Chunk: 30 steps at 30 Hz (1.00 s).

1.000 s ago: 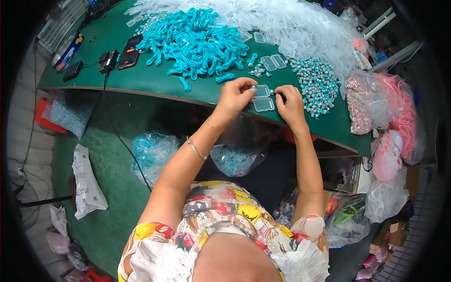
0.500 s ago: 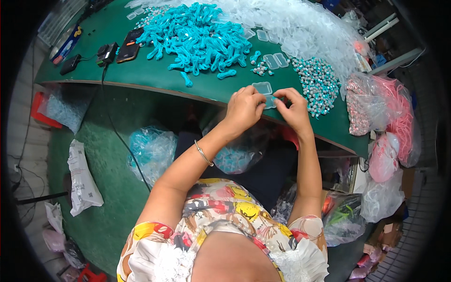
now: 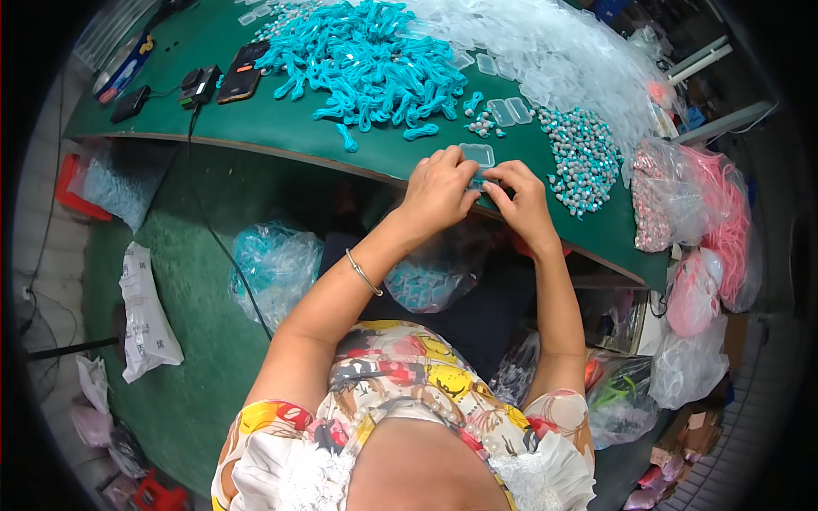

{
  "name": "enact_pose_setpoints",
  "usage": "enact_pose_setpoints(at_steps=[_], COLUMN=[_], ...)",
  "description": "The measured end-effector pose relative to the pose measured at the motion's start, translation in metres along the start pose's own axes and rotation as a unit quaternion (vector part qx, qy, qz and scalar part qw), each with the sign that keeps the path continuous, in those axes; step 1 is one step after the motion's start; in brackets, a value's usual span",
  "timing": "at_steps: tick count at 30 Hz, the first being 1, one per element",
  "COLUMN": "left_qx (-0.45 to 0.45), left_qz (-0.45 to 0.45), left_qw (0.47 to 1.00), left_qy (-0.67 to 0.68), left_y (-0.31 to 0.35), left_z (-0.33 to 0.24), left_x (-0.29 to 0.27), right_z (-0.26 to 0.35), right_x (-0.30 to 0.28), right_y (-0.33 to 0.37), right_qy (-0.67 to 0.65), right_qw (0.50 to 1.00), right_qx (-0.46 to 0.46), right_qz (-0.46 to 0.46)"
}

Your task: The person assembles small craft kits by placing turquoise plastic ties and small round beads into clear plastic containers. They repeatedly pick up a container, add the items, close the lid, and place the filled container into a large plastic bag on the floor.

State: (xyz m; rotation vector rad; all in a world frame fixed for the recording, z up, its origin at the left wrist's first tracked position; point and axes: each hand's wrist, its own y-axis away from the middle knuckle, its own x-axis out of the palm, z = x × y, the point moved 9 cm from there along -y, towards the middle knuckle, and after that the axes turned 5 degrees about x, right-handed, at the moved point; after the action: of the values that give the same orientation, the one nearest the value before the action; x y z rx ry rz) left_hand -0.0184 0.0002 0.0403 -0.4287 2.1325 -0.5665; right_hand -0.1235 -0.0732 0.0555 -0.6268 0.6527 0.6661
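Observation:
At the near edge of the table is a small clear plastic box (image 3: 478, 154), its lid flap standing open away from me. My left hand (image 3: 440, 189) grips the box's near half from the left side, fingers bent around it. From the right, the closed thumb and fingers of my right hand (image 3: 520, 201) reach into that half. A bit of turquoise shows between the two hands; my fingers cover most of it. Just beyond lie another open clear box (image 3: 509, 111), a few loose beads (image 3: 483, 126) and a small turquoise cord bundle (image 3: 474, 103).
A big heap of turquoise cord bundles (image 3: 375, 68) covers the table's back middle. Behind it spreads a pile of clear boxes (image 3: 545, 51). Grey and turquoise beads (image 3: 584, 157) lie to the right, beside bagged pink cords (image 3: 714, 196). A phone (image 3: 242, 75) rests at left.
My right hand has moved left, its fingers now over the near half of the box. My left hand stays on the box. The view has shifted slightly.

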Motion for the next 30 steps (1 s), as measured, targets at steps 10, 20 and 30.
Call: enact_pose_setpoints(at_steps=[10, 20, 30], left_qx=[-0.003, -0.004, -0.046], left_qz=[0.025, -0.011, 0.017], left_qw=[0.999, 1.0, 0.997], left_qy=[-0.025, 0.025, 0.052], left_y=[0.01, 0.014, 0.007], left_z=[0.01, 0.017, 0.022], left_x=[-0.011, -0.014, -0.008], right_z=[0.031, 0.01, 0.009], right_x=[0.045, 0.032, 0.004], right_y=[-0.082, -0.077, -0.016], right_qy=[0.043, -0.046, 0.058], right_qw=[0.992, 0.996, 0.995], right_qx=[-0.118, -0.03, -0.068], right_qz=[0.034, 0.071, 0.036])
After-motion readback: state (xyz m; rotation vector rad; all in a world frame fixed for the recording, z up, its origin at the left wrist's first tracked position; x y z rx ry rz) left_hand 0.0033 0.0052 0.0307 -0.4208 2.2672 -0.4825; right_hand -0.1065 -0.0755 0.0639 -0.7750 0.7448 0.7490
